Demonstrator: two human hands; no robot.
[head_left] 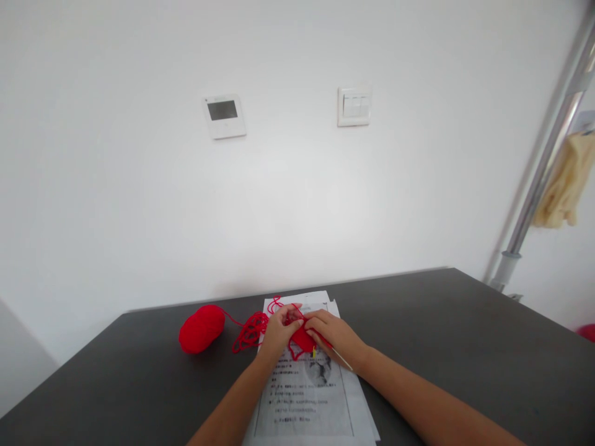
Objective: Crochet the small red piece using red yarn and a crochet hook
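Note:
My left hand (277, 332) and my right hand (335, 335) meet over a small red crocheted piece (302, 340) and both pinch it, fingers closed. A thin crochet hook (341, 358) with a yellow grip sticks out from under my right hand toward me. Loose red yarn (250, 330) lies tangled to the left and runs to a red yarn ball (201, 329) on the dark table (465, 347). Under my hands lie printed paper sheets (309, 396).
A white wall rises behind the table, with a small display panel (225, 116) and a light switch (354, 106). A metal pole (543, 167) stands at the right with a cream cloth (564, 183) hanging beside it. Something red (586, 332) shows at the right edge.

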